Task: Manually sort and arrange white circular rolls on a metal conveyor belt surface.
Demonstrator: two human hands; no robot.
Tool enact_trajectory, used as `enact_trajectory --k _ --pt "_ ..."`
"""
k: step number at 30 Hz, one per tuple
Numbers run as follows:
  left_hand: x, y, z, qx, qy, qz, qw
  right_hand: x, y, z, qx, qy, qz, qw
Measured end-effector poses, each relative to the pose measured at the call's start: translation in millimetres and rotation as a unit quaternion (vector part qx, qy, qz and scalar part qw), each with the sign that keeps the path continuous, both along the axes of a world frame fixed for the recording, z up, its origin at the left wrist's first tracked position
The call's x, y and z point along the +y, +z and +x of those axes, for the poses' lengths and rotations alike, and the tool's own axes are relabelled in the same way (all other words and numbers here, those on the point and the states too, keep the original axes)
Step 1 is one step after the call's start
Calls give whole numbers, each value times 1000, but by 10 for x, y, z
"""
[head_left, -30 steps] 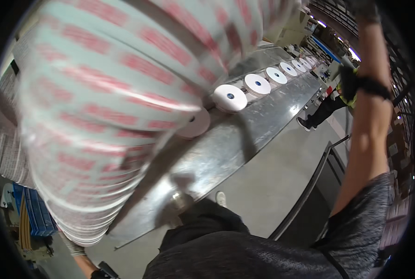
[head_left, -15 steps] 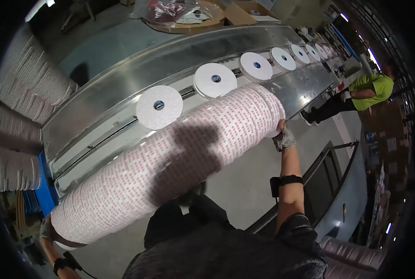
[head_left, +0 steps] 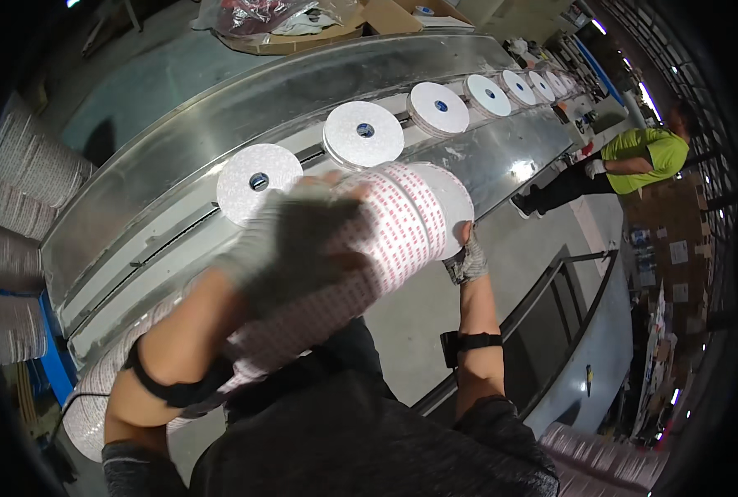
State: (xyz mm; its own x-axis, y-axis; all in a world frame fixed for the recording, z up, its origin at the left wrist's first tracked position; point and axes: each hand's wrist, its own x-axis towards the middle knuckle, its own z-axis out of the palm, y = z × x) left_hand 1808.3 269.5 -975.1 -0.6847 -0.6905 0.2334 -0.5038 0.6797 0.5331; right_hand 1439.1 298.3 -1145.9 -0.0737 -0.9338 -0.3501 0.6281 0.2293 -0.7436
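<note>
A long stack of rolls point(head_left: 398, 211), white with red print on the sides, lies slanted across in front of me along the near edge of the metal bench. My right hand point(head_left: 468, 258), in a grey glove, grips the end roll point(head_left: 450, 199) at its rim, with the thumb over the flat face. Over the stack's right part is my left hand point(head_left: 290, 244), also gloved and blurred by motion. Its thumb and fingers are spread apart above the printed rolls; whether it touches them I cannot tell. My left forearm covers the middle of the stack.
White discs with blue cores, such as a near disc point(head_left: 236, 178), line a slotted metal bench point(head_left: 162, 161). A person in a yellow-green shirt point(head_left: 646, 157) stands at the right. A dark frame point(head_left: 551, 302) is beside my right arm. More stacked rolls point(head_left: 33, 178) stand left.
My left hand has left the stack's lower left end and swung across to its right part. My right hand stays at the end roll. The view has shifted slightly.
</note>
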Motion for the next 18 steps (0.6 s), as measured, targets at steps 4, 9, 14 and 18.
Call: enact_trajectory --k 4,9,14,18 --pt "21 -253 -617 -141 121 -23 982 -73 131 284 87 27 29 995" --pt "-13 -49 -773 -180 209 134 952 74 658 1018 188 200 -158 949" --pt "51 -206 -765 -131 227 43 964 -90 770 853 489 281 -308 766" --pt "-36 -184 -810 -155 235 88 955 -136 771 869 358 290 -251 851"
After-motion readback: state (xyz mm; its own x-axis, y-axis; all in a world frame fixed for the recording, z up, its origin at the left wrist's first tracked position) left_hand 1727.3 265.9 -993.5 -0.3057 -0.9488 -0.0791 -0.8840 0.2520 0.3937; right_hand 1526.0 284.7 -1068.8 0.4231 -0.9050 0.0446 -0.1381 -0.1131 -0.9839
